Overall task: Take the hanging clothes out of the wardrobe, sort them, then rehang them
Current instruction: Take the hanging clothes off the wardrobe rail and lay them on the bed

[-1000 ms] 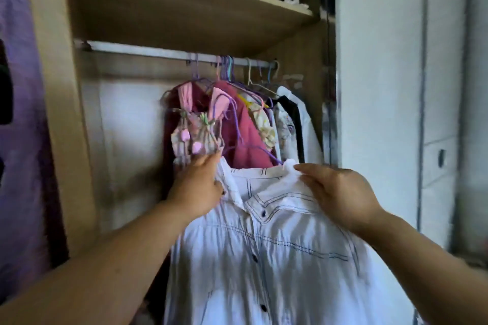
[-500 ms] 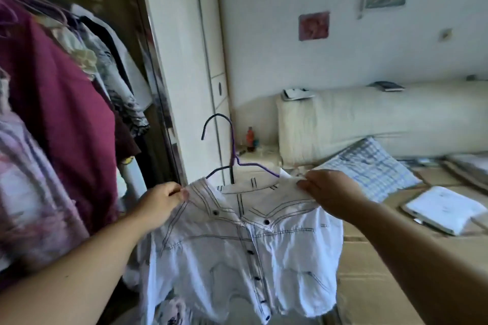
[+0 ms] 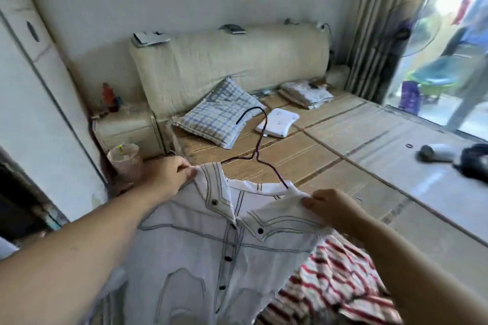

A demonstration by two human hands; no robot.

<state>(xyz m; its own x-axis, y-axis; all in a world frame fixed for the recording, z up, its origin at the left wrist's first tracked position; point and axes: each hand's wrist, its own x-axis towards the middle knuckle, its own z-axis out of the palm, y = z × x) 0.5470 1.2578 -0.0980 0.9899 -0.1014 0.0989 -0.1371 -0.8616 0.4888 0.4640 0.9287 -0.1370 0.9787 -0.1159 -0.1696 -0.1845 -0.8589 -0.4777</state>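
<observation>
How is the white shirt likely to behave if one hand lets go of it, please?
Probably floppy: the white shirt sags and creases between the left hand and right hand. It seems light, since finger grips at the shoulders carry it. The thin hanger sits partly bared and tilted, so it might slide out.

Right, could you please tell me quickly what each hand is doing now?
Left hand: closed, pinching one shoulder of the white button-front shirt with dark stitching.
Right hand: closed, pinching that shirt's other shoulder.
</observation>
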